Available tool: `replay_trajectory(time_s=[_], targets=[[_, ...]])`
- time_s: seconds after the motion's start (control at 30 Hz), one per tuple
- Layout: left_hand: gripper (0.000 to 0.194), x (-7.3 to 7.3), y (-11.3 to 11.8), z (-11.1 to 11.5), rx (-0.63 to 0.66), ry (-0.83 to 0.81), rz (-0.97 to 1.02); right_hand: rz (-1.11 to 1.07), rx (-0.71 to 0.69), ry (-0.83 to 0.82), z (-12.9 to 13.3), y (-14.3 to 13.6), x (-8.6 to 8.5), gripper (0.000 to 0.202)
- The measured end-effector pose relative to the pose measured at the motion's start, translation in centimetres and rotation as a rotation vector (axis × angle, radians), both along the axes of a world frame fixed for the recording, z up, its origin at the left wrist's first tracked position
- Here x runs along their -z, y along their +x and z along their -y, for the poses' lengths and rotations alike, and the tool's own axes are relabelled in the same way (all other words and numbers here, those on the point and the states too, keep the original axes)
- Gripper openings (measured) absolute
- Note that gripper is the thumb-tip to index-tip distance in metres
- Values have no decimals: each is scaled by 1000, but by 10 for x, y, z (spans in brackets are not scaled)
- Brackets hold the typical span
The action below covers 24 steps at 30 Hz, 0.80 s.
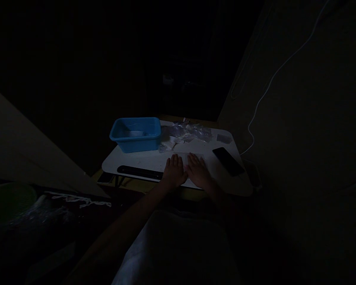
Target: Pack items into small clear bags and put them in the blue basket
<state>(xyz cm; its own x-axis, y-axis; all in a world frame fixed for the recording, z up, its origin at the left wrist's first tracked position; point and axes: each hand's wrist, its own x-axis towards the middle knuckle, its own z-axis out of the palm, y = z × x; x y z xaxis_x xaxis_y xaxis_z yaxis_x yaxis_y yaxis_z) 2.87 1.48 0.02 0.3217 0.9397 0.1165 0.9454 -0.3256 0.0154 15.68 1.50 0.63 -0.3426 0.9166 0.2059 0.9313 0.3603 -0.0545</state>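
In dim light, both hands lie on a small white table [130, 158]. My left hand [174, 171] rests palm down near the front edge, fingers stretched forward. Close beside it on the right, my right hand [197, 170] is also flat with its fingers out, the two thumbs nearly touching. A thin clear plastic piece [184, 156] lies under and just beyond the fingers; its outline is faint. Behind the hands are crumpled clear plastic bags [190, 130] and a small whitish packet [167, 143].
A blue basin [141, 144] stands at the table's back left, something pale inside. On the right lie a black phone [228, 161] and a flat clear packet [224, 138]. A dark slot [140, 172] runs along the front left. A white cable [267, 89] hangs at right.
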Motion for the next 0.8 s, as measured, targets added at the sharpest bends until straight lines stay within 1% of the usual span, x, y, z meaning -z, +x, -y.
replay_trajectory(time_s=[0.07,0.13,0.23,0.37,0.57,0.67,0.8], targets=[[62,1,0,0,2,-14,-3,8,-47,-46,-5,-7,2,56],[63,2,0,0,2,-13,-1,18,-32,-59,-7,-6,7,56],[66,4,0,0,-4,14,9,41,8,-23,-7,7,14,56],[70,6,0,1,2,37,16,52,80,26,-5,25,18,58],[70,6,0,1,-7,24,9,28,193,40,-6,27,20,61],[70,5,-6,0,-19,19,19,23,202,46,-5,26,20,62],[60,4,-26,-2,-30,-5,3,18,196,52,-3,26,19,60]])
